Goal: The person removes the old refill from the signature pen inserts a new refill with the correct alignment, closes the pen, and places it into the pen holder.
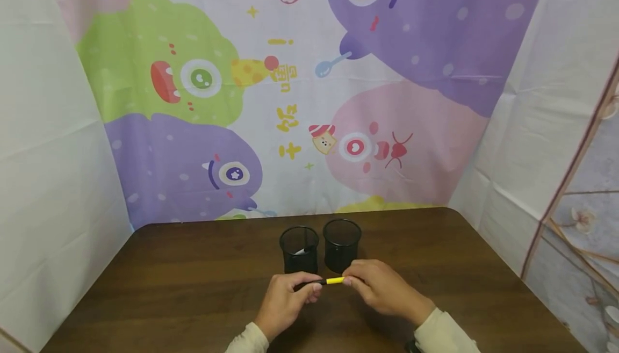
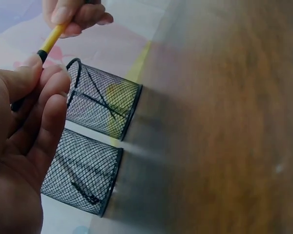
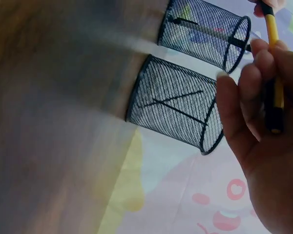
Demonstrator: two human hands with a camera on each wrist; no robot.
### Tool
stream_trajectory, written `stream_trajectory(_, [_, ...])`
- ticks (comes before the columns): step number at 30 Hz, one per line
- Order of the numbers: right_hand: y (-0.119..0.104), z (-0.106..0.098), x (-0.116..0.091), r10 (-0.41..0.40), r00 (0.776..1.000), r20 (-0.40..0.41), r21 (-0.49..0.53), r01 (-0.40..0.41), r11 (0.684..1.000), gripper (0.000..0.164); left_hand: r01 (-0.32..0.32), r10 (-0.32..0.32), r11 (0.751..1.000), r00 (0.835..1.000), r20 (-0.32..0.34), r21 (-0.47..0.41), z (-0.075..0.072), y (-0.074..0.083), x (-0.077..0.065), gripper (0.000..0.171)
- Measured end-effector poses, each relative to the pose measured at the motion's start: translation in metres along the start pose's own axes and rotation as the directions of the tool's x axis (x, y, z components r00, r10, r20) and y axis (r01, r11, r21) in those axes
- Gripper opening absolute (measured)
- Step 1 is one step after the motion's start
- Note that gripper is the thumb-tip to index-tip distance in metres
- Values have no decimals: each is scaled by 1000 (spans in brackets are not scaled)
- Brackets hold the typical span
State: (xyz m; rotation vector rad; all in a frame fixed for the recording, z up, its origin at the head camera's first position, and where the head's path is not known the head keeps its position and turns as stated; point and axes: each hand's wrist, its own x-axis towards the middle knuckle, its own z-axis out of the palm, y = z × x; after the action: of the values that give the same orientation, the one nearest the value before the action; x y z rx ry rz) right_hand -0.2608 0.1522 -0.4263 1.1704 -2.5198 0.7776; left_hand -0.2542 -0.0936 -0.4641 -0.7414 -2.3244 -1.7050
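A yellow-and-black marker pen [image 1: 335, 280] is held level between both hands, in front of two black mesh pen cups. The left hand [image 1: 286, 302] pinches its black end between thumb and fingers. Thumb and fingers of the right hand [image 1: 387, 292] grip the yellow barrel; in the right wrist view the barrel's black tail end [image 3: 274, 117] sticks out by the palm. Just beyond the hands stand the left pen cup [image 1: 301, 263] and the right pen cup [image 1: 341, 256]. A black-and-white pen [image 1: 303, 251] leans inside the left one.
Both cups stand upright, side by side, on a dark brown wooden table [image 1: 193, 278]. Behind the table hangs a cartoon-printed cloth [image 1: 290, 186], with pale cloth walls [image 1: 43, 154] at the sides. A small dark object [image 1: 412, 346] shows by the right sleeve.
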Motion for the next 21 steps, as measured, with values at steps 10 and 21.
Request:
stream_trajectory(10, [-1, 11, 0, -137, 979, -151, -59, 129, 990, 8, 121, -115, 987, 992, 58, -105, -7, -4, 0, 15])
stream_trajectory(21, [-3, 11, 2, -73, 979, -189, -16, 71, 997, 18, 199, -185, 966, 978, 100, -166, -9, -6, -1, 20])
